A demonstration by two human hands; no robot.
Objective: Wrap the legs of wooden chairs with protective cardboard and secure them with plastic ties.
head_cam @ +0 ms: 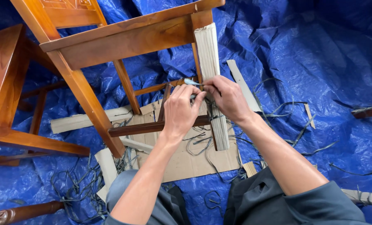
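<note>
- The left hand (181,110) and right hand (227,98) meet at the chair leg (206,50), which is sleeved in ribbed cardboard wrap (209,58).
- Left grip: fingers pressed together, pinching what looks like a small light-blue cutter (191,82) at 12 o'clock of the knuckles. Its tip points at the strap, likely so it can bite there.
- Right grip: fingertips pinched on a thin grey strap (213,109) against the wrap, apparently to hold it taut and steady beside the tool.
- The leg runs from the seat rail (131,39) at 12 o'clock down past both hands. Its wrapped foot rests at 6 o'clock of the hands, on a flat cardboard sheet (186,160).
- The chair (81,37) stands close over the person's knees, which keeps the leg within reach of both hands. A dark crossbar (152,127) passes just under the left wrist.
- Cut straps (81,187) lie tangled at 7 o'clock, and more trail off at 3 o'clock of the hands. Loose cardboard strips (81,121) sit at 9 o'clock.
- A blue tarp (319,54) covers the floor under everything, seemingly to catch the scraps.
- A second wooden piece (4,79) stands at the far 9 o'clock edge, unwrapped.
</note>
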